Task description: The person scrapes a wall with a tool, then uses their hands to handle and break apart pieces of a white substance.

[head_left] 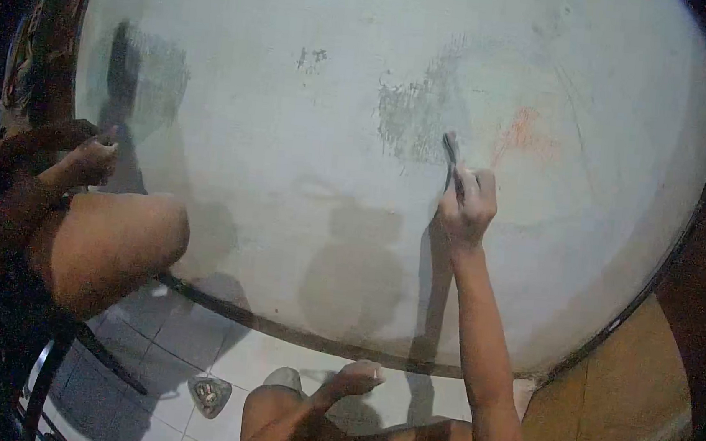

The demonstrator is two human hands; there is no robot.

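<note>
Left hand (pixel 356 378): loosely curled, holding nothing, resting on the person's bent knee above the tiled floor (pixel 182 348). Small grey dish (pixel 209 394): on the tiles, left of the knee. Right hand (pixel 465 203): raised, fingers closed around a thin dark tool (pixel 450 155), possibly a scraper, its tip against the pale wall (pixel 294 131) beside a scraped grey patch (pixel 412 116). Another person's hand (pixel 88 159): far left, near the wall.

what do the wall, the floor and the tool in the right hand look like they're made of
The pale grey wall looks like matt painted plaster, given its scraped, patchy spots. The white floor seems to be glazed ceramic tile, with visible grout lines and a slight sheen. The thin dark tool in the right hand may be a metal blade; it is too blurred to confirm.
</note>
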